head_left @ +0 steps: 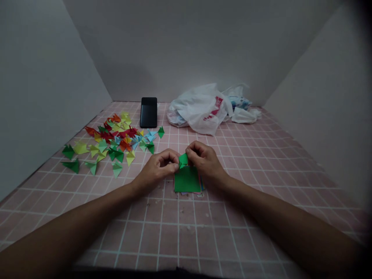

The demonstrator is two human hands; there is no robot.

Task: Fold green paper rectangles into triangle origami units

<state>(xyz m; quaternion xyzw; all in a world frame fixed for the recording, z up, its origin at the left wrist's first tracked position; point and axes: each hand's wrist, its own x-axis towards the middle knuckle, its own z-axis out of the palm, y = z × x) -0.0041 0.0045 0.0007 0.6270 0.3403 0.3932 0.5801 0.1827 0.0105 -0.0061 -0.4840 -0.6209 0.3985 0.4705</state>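
Between my two hands is a small folded piece of green origami paper (183, 159). My left hand (161, 164) pinches its left side with thumb and forefinger. From the right, my right hand (205, 159) grips the opposite edge, fingers curled. Just below the folded piece lies a stack of square paper sheets (187, 180) with a dark green sheet on top. Pink, blue and other coloured edges stick out along the stack's right and bottom sides. My fingers hide part of the folded paper and the stack's upper corners.
Many folded paper cranes (116, 135) in red, yellow, green and blue spread over the left side. A black phone (148, 112) lies behind them. White plastic bags (200, 108) sit against the back wall. Pale walls enclose the pink checked tabletop (180, 236).
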